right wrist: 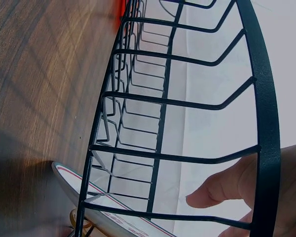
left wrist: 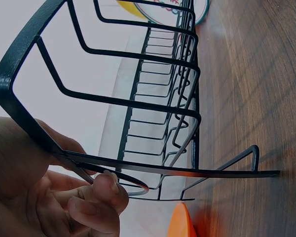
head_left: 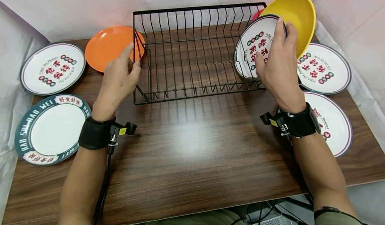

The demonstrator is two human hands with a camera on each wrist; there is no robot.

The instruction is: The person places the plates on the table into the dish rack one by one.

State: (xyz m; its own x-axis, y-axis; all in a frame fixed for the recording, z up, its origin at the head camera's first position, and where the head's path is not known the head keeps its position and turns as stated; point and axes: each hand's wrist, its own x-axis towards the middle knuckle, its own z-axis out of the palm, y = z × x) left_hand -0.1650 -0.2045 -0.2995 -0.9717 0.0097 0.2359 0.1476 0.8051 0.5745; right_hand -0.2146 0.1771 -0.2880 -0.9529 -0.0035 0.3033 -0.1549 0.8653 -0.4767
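A black wire dish rack (head_left: 192, 51) spans the middle of the table. My left hand (head_left: 120, 74) holds its left end, and the left wrist view shows fingertips (left wrist: 106, 190) curled at the end wires. Over the rack's right end is my right hand (head_left: 279, 64), fingers stretched along the upper right edge of a tilted white plate (head_left: 252, 51) with red characters. In the right wrist view the thumb (right wrist: 212, 192) sticks out behind the wires, touching nothing visible. A yellow plate (head_left: 300, 14) leans behind that white plate; a bit of red (head_left: 257, 14) peeks out beside it.
An orange plate (head_left: 105, 48) lies behind the left hand. At the left are a white plate (head_left: 52, 68) and a green-rimmed plate (head_left: 54, 128). Two more white plates, a rear one (head_left: 325, 68) and a front one (head_left: 334, 125), lie at the right. White sheeting surrounds the table.
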